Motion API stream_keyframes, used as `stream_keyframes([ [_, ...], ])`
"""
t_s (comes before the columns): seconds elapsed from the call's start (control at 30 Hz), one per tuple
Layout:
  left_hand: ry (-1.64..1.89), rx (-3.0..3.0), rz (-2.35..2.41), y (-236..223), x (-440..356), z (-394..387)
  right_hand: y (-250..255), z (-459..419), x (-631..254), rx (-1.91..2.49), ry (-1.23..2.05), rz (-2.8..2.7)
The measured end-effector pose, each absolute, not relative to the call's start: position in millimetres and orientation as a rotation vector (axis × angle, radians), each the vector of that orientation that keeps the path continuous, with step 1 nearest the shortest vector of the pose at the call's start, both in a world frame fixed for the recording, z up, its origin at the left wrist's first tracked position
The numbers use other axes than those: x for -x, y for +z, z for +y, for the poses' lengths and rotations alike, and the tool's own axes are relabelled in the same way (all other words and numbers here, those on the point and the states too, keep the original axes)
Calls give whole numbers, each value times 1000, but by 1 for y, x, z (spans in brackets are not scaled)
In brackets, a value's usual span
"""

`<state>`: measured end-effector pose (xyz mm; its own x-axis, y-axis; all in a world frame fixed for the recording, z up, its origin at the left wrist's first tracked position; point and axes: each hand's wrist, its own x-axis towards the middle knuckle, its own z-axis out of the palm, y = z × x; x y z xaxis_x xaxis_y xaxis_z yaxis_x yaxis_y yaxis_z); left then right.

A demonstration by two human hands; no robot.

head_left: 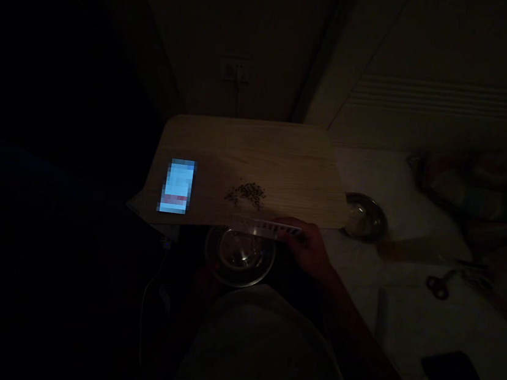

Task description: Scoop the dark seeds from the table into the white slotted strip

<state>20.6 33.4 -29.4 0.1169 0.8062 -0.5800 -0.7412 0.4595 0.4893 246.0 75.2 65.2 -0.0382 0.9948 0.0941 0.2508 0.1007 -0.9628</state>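
In the dim light, my right hand (305,242) grips one end of a flat pale tool with a row of dark slots (267,227); its exact kind is unclear. The tool lies along the near edge of a wooden tabletop (254,144). Small dark grains (248,192) are scattered on the wood just beyond it. Under that edge is a shiny metal bowl (236,274). My left hand (208,280), barely lit, is closed at the bowl's left rim, with most of its fingers lost in the dark.
A blurred-out lit phone (177,185) lies on the tabletop's left side. Right of the table, a second metal bowl (365,217), red-handled scissors (438,288) and a dark flat object (451,373) lie on a pale surface. A white cable (145,300) hangs at the left.
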Motion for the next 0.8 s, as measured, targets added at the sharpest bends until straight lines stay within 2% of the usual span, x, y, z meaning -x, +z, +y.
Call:
stream_keyframes([
  [0.4, 1138, -92, 891, -32, -21, 32, 46, 88, -234, 1415, 916, -1114],
  [0.8, 1122, -92, 891, -33, -21, 32, 48, 105, -244, 1374, 679, -1128],
])
